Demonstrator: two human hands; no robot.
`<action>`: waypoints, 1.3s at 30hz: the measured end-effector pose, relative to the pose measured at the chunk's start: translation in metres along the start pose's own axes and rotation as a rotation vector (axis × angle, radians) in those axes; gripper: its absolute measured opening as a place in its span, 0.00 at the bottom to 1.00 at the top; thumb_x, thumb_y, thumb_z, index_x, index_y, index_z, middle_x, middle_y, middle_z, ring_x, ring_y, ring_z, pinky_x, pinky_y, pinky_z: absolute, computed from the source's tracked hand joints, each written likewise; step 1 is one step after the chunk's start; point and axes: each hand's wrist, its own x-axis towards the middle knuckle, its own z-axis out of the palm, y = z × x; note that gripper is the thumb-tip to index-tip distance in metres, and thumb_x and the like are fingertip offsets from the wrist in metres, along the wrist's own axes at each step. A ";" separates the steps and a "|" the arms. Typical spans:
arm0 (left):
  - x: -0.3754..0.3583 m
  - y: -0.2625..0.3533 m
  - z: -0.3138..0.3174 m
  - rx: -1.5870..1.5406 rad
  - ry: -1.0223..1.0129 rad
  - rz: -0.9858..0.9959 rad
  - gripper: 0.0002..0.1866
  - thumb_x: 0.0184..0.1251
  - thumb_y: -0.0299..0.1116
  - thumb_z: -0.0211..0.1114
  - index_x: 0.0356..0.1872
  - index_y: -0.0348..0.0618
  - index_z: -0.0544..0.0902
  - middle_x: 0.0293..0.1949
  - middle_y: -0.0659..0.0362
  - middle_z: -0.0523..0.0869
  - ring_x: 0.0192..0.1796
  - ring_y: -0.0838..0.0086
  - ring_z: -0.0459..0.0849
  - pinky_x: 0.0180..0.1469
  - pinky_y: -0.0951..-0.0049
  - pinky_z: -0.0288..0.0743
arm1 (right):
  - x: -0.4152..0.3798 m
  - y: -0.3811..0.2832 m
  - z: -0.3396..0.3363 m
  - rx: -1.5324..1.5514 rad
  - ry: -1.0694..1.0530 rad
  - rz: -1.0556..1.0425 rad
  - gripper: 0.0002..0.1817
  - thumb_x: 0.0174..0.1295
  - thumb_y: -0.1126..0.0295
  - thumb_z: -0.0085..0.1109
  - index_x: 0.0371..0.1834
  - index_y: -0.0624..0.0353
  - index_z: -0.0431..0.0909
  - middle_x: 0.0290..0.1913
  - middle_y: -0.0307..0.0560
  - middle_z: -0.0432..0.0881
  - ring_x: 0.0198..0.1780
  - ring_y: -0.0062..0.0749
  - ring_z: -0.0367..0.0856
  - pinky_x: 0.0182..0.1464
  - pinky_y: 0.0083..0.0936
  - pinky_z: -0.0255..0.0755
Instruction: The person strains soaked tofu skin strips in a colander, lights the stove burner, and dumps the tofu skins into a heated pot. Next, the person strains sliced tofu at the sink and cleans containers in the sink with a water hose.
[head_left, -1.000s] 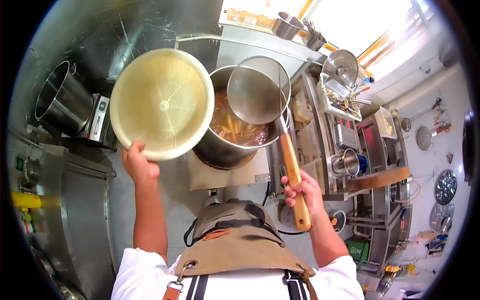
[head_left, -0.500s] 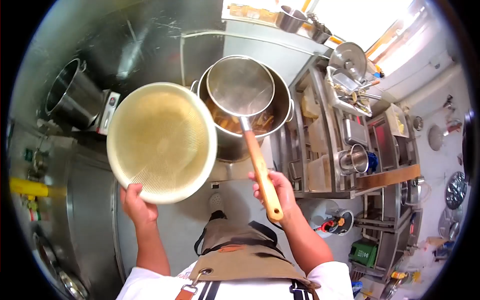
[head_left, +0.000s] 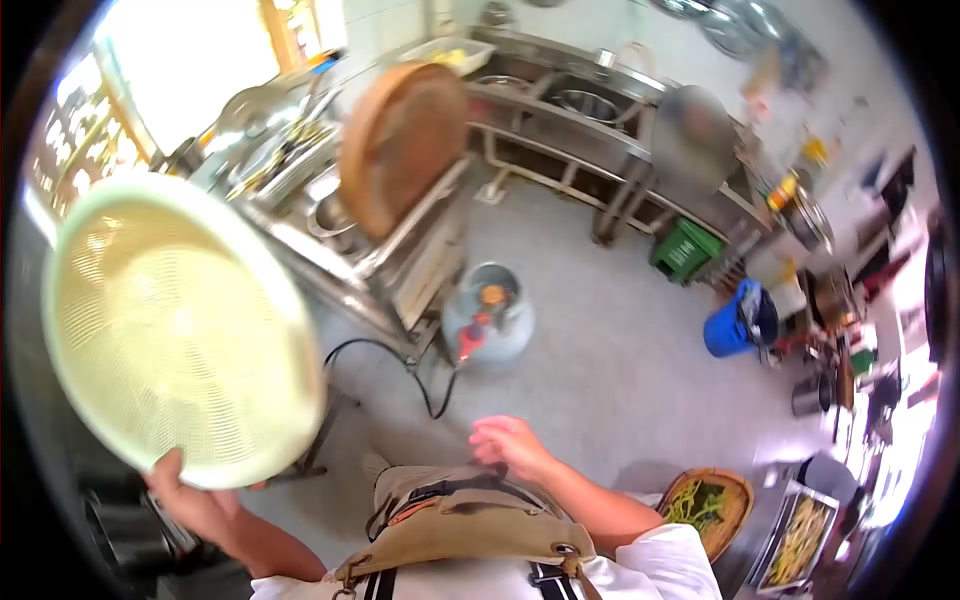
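A pale yellow-green plastic colander (head_left: pixel 180 330) fills the left side of the view, tilted with its perforated inside facing me. My left hand (head_left: pixel 200 500) grips its lower rim, thumb over the edge. Nothing shows in my right hand (head_left: pixel 510 445), which is held in front of the apron with its fingers loosely extended and apart from any object. Below that hand is the brown apron (head_left: pixel 470 530). The wood-handled strainer and the large pot are out of view.
A metal cart (head_left: pixel 400 290) bears a thick round wooden board (head_left: pixel 400 150) on edge. A gas cylinder (head_left: pixel 490 330) with a black hose stands beside it. Farther off are steel sinks (head_left: pixel 590 105), a green bin (head_left: pixel 685 250), a blue bin (head_left: pixel 735 325) and a basket of green vegetables (head_left: pixel 705 510).
My view has swung right, away from the pot. My right hand has let go of the strainer and moved back toward the apron. The colander is still in my left hand.
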 end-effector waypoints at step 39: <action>-0.031 -0.777 0.701 0.976 -0.802 -0.749 0.22 0.65 0.32 0.59 0.58 0.33 0.74 0.51 0.51 0.82 0.54 0.70 0.80 0.57 0.70 0.73 | 0.432 -0.734 -0.647 0.551 0.297 -0.262 0.30 0.57 0.73 0.50 0.66 0.64 0.60 0.60 0.54 0.71 0.59 0.49 0.74 0.58 0.51 0.72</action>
